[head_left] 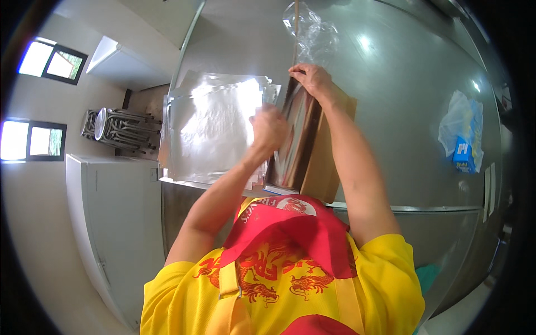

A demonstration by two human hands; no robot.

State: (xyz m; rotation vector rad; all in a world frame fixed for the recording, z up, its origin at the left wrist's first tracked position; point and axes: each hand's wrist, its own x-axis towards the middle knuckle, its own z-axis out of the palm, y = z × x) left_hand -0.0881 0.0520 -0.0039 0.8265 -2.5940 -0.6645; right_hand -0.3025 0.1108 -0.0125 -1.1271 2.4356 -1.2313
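A long, narrow cardboard box (318,151) lies lengthwise before me, with a shiny, reflective roll, apparently foil (291,148), in its opening. My right hand (314,82) is closed at the box's far end, its fingertips pinching the edge there. To the left lies a stack of silver foil sheets (209,131), loosely squared with uneven edges. My left hand (269,128) is between that stack and the roll, over the stack's right edge. Motion smears its fingers, so what they hold, if anything, cannot be made out.
Beyond the box, crumpled clear plastic (315,33) lies on the metal table (402,84) beside a thin brown strip (296,28). A blue box (466,153) in a plastic bag rests at the right. Stacked metal stools (123,128) and a white cabinet (120,206) stand left.
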